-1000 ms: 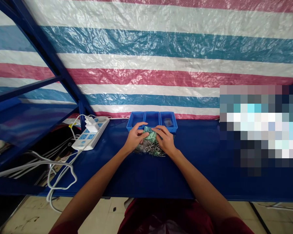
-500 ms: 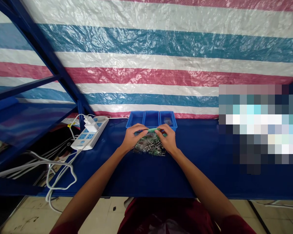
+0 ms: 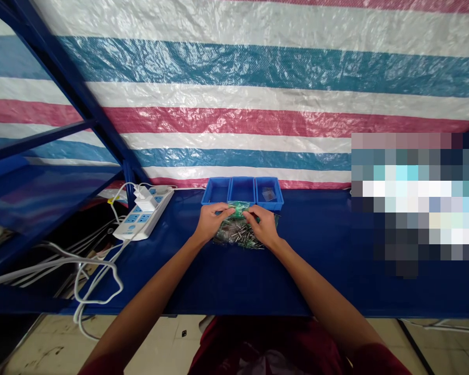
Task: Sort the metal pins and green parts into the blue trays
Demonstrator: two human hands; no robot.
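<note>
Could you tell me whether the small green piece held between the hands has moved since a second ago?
Yes. The green piece now sits higher and farther back, close to the front edge of the blue trays.

A makeshift workshop: blue workbench (image 3: 336, 291), striped tarpaulin wall (image 3: 258, 104), parts bins (image 3: 242, 190), power strip (image 3: 143, 219).

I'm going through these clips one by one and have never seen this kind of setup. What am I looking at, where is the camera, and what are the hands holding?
No machine here: a person works bare-handed, and the one camera sits on their head, looking forward and down, so both arms reach in from the bottom. The left hand and right hand hold a small green circuit board between their fingertips, above a pile of small metal and green parts on the blue workbench. Behind them stand three blue bins against a striped tarp. A white power strip with cables lies to the left. The blurred block on the right is masked.
</note>
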